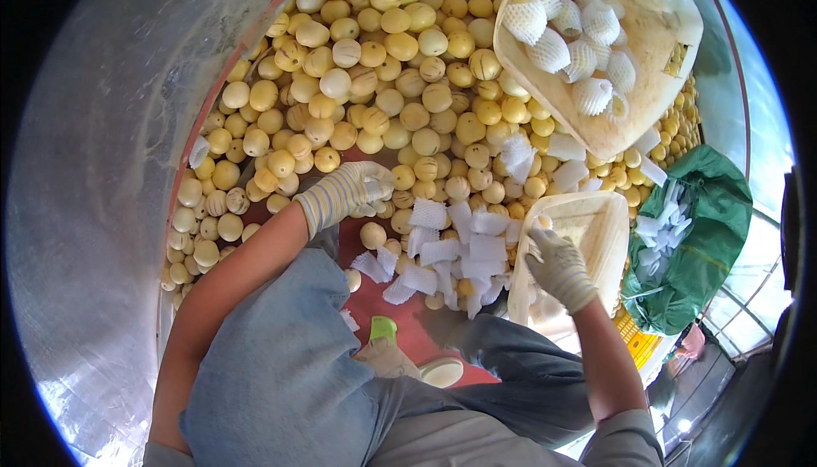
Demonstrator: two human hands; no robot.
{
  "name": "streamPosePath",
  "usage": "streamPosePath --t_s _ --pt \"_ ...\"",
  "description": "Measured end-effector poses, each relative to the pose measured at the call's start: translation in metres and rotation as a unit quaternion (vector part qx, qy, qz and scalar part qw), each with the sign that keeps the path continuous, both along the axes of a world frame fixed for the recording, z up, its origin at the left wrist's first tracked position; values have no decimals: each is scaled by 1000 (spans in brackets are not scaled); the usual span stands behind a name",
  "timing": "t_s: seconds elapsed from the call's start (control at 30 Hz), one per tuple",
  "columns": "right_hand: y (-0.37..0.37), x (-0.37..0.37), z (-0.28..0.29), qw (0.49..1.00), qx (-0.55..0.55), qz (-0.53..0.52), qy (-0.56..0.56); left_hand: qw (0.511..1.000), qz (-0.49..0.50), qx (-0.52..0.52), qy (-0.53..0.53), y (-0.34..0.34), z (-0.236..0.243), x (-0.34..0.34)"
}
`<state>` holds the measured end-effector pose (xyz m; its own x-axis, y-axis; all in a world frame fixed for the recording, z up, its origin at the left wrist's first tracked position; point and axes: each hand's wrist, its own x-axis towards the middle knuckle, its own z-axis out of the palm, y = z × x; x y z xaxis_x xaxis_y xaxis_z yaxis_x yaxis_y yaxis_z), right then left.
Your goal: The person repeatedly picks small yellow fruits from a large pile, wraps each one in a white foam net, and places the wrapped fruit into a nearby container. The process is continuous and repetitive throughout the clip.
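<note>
Where R hand [557,264] overlaps tub [606,233], long axis runs approx. fore-aft.

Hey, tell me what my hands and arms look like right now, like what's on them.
Your left hand wears a whitish glove with yellow and blue-grey stripes. Your right hand has a pale glove too, with yellowish stripes toward the wrist. Both forearms are bare, and grey sleeves show near the picture's bottom edge.

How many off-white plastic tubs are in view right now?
2. The larger tub is at upper right, holding white foam nets; the smaller tub is below it, partly covered by the right hand. Others may be hidden.
</note>
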<state>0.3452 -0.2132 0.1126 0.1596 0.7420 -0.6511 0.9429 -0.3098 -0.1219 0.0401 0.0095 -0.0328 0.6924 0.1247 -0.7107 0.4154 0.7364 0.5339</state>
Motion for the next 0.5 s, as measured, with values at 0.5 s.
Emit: streamPosePath --t_s 0.5 --pt "84 -24 -23 949 105 -275 112 994 23 -36 -102 -6 3 10"
